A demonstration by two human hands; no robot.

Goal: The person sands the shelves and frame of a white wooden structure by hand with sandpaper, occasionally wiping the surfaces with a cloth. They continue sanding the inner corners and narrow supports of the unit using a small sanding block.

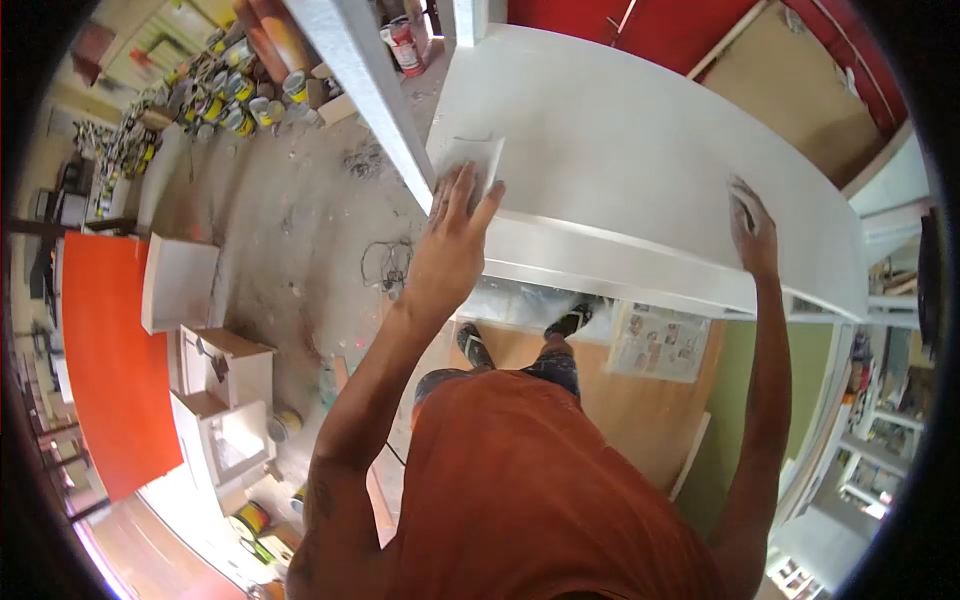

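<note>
My left hand (460, 220) presses a pale sheet of sandpaper (484, 155) against the left end of a large white panel (600, 130). Its fingers lie over the sheet, close to the panel's near edge. Farther right, my right hand (752, 225) rests at the panel's surface with loosely bent fingers and the thumb apart, and I see nothing in it. The panel has a curved far edge and a white front strip (600, 258).
A white upright post (365, 90) stands beside my left hand. Paint cans (240, 88) crowd the floor at the upper left. An orange panel (115, 360) and white cabinet pieces (225, 360) stand at left. Near my feet lies a printed sheet (655, 342) on a wooden board.
</note>
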